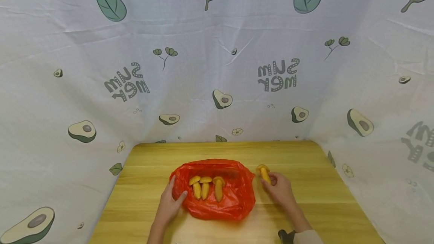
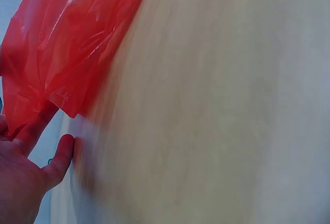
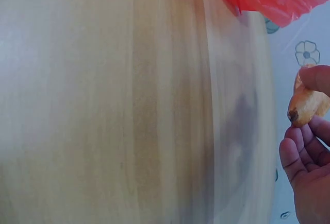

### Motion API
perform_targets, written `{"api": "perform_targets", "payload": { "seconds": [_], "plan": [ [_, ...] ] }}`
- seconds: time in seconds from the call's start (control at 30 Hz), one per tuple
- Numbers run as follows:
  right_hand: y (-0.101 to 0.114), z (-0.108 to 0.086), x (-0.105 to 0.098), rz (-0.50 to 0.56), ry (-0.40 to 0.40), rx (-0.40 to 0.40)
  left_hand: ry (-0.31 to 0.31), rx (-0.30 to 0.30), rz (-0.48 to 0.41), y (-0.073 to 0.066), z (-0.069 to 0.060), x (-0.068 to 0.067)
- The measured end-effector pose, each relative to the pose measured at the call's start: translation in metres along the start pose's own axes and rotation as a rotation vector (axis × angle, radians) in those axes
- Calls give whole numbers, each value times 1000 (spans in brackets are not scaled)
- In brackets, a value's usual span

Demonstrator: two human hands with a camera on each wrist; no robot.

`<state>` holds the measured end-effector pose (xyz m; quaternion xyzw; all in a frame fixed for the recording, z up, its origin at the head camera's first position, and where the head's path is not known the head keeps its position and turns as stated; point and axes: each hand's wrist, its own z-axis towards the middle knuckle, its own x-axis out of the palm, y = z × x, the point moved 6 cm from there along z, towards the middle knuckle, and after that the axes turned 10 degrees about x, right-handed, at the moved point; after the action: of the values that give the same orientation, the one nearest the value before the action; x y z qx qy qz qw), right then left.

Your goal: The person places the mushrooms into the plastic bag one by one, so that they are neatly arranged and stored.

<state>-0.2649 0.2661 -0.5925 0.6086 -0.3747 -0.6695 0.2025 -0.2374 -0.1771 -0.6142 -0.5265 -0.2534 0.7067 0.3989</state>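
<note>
A red plastic bag, its mouth spread open, lies on the wooden table. Inside it are three yellow-orange mushrooms with their caps toward the far side. My left hand holds the bag's left edge, the thumb over the near rim and the fingers along the outer side. In the left wrist view, red film covers part of those fingers. Right of the bag, my right hand pinches another mushroom by its stem, cap pointing away. The stem's dark end shows in the right wrist view.
The wooden table extends around the bag on all sides. A white cloth printed with avocados and leaves hangs behind the table and along both sides. A dark device sits at the right wrist.
</note>
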Motion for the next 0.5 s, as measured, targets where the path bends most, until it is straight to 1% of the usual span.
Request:
{"api": "perform_targets", "payload": {
  "seconds": [0.2, 0.37, 0.5],
  "plan": [
    [8, 1, -5, -5, -27, -18, -27, -7, -10, -2, 8, 3],
    [14, 2, -10, 0, -44, -21, -28, -10, -7, -3, 13, 3],
    [21, 1, -14, 10, -60, -44, -19, -7, -20, -6, 15, 3]
  ]
}}
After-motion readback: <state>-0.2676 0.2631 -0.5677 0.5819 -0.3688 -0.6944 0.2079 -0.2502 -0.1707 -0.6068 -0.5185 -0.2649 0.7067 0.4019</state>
